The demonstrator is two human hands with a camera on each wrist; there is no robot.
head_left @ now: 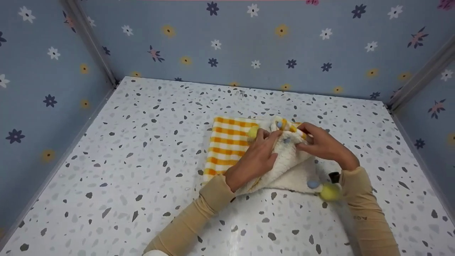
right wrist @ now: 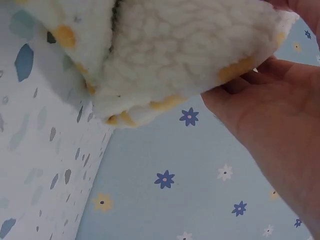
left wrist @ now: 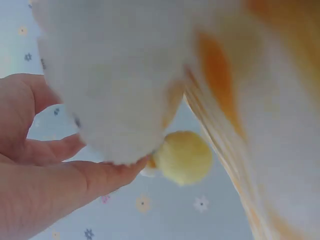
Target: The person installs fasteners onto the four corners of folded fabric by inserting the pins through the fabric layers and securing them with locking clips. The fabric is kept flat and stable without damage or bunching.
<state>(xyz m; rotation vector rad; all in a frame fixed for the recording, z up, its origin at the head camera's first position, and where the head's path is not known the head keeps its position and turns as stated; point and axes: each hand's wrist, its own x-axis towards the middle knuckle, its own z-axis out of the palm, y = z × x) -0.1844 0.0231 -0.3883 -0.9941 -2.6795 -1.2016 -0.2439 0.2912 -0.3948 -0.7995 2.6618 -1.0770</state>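
A yellow-and-white checked cloth (head_left: 227, 142) with a cream fleece lining (head_left: 289, 160) lies on the speckled table, partly folded over. My left hand (head_left: 254, 160) grips the raised fleece near its middle, beside a yellow pom-pom (head_left: 253, 132). At the far right edge, my right hand (head_left: 323, 144) pinches a turned-up fold between thumb and fingers. Blue round pieces (head_left: 287, 140) show on the fleece between the hands. Up close in the left wrist view, fleece (left wrist: 115, 90) hides some fingertips. The right wrist view shows fingers under the fleece edge (right wrist: 175, 50).
A second yellow pom-pom (head_left: 330, 192) hangs off the cloth's near right corner, close to the right sleeve (head_left: 366, 209). Beside it lies a small black piece (head_left: 334, 176). Blue flowered panels (head_left: 234, 42) enclose the white speckled table (head_left: 117, 160) at the back and sides.
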